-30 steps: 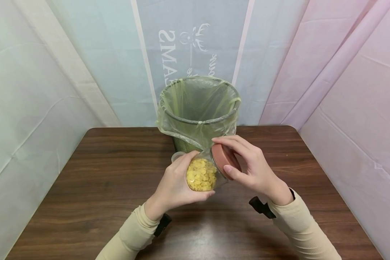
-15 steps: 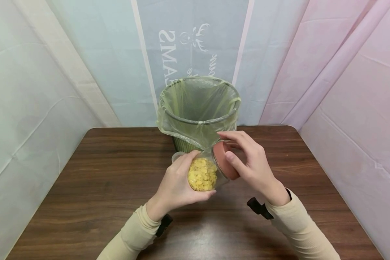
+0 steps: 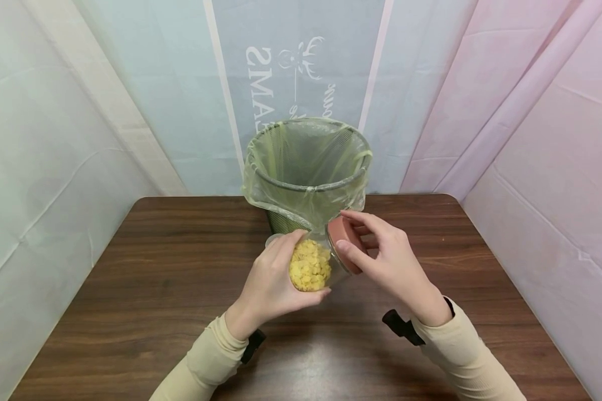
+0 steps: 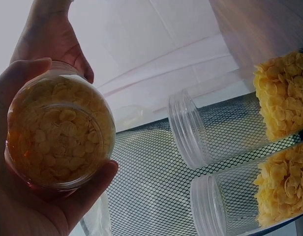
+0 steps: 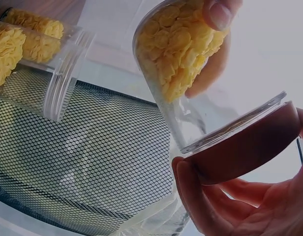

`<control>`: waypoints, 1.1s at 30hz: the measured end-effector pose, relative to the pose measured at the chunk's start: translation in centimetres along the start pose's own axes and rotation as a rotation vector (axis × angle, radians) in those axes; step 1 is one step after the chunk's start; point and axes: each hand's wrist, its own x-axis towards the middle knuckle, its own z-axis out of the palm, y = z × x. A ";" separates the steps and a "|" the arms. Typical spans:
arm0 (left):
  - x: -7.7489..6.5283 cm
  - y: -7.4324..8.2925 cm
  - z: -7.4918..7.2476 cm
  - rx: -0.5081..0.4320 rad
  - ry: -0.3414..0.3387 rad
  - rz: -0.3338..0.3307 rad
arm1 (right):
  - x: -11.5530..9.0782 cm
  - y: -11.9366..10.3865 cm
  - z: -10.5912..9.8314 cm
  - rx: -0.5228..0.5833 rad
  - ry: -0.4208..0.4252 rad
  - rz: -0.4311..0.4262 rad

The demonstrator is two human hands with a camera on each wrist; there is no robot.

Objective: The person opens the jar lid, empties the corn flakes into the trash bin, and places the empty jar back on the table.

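Note:
A clear jar of yellow cornflakes (image 3: 309, 267) lies tilted in my left hand (image 3: 266, 281), its mouth toward the right. The left thumb and fingers wrap its base end, as the left wrist view of the jar (image 4: 63, 132) shows. My right hand (image 3: 393, 259) grips a reddish-brown lid (image 3: 345, 240) at the jar's mouth, thumb on the near side and fingers on the far side. In the right wrist view the lid (image 5: 250, 147) sits right at the jar's clear rim, and the flakes are heaped toward the base end.
A mesh bin (image 3: 283, 223) lined with a pale green bag (image 3: 266, 195) stands behind the hands. Between it and the left hand are two clear jars of cornflakes, one (image 4: 284, 96) beside the other (image 4: 284, 189), mostly hidden in the head view. All stand around a dark wooden table (image 3: 180, 250).
The right fingers have lifted off the lid and come back onto it with a shifted grip. The left hand and jar have moved slightly, and the flakes look a little shifted.

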 end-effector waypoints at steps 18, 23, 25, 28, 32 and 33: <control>-0.3 -0.1 0.0 -0.141 -0.054 -0.050 | -0.3 -0.3 -1.0 0.164 -0.101 -0.052; -0.5 -0.2 0.1 -0.189 -0.080 -0.084 | -0.2 -0.4 -1.3 0.184 -0.137 -0.092; -0.5 -0.2 0.1 -0.202 -0.088 -0.093 | -0.1 -0.3 -1.4 0.191 -0.151 -0.105; -0.5 -0.2 0.1 -0.209 -0.102 -0.109 | -0.1 -0.3 -1.6 0.203 -0.171 -0.120; -0.6 -0.1 0.2 -0.205 -0.110 -0.134 | 0.0 -0.2 -1.7 0.215 -0.187 -0.134; -0.6 -0.1 0.2 -0.207 -0.111 -0.138 | 0.0 -0.2 -1.7 0.217 -0.189 -0.137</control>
